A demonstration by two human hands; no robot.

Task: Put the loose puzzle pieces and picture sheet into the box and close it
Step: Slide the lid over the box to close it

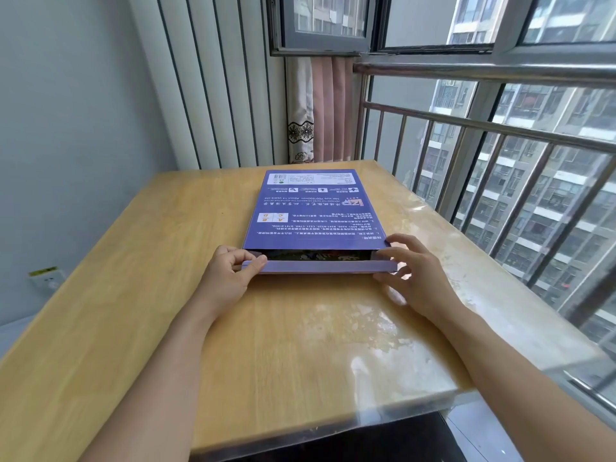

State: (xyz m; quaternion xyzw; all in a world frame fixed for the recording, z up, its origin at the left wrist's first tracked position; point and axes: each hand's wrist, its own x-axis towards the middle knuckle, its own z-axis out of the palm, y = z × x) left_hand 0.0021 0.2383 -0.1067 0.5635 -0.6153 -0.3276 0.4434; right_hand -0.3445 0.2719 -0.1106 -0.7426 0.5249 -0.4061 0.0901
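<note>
At the left of the frame a wide stretch of bare wooden table (110, 295) runs out to the grey wall, where a wall socket (48, 280) sits low down; the table's left edge is cut off by the frame. Left of centre, the left hand (230, 278) is curled, thumb and fingers pinching the left end of the flap (320, 266) of the purple puzzle box (316, 211). That box lies flat at mid-frame, its long axis running away from the viewer toward the curtain (320, 108), printed back face up with the text upside down. Its near end is open, the flap folded partway up; through the dark slot only a sliver of coloured contents shows, too dim to make out. Right of centre, the right hand (416, 275) is spread loosely, fingertips touching the flap's right end and the box corner. Further right, glare washes over the table's clear cover, and the edge lies close to a metal railing (500, 128) and window.
</note>
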